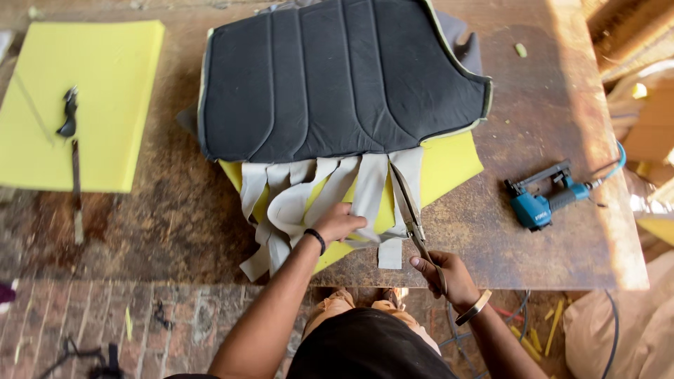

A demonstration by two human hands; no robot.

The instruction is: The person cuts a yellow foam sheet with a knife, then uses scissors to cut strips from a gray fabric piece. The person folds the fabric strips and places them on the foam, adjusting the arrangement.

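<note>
Surface: a worn brown worktable [547, 126] stood on a brick floor [105, 323], and sun fell on its right edge.
Seat cover: a dark padded seat cover [337, 77] lay on the middle of the table, on top of a yellow foam sheet [449, 161], so that its grey fabric strips [330, 189] hung toward the person at the near edge.
Left hand: the left hand [338, 223] pressed flat on the strips, the fingers together; it seemed to keep the cloth stretched and quiet for the cut.
Right hand: the right hand [444, 275] was closed around the handles of the scissors [411, 210], fingers clamped on them.
Scissors: the blades lay along the rightmost strip, pointing away from the person; whether they were open I could not tell.
Stapler: a blue air stapler [544, 200] with its hose rested to the right, well apart from the hands but near enough to reach.
Spare foam: a second yellow foam block [98, 91] lay at the far left, with a dark scrap [69, 112] on it, out of the working zone.
</note>
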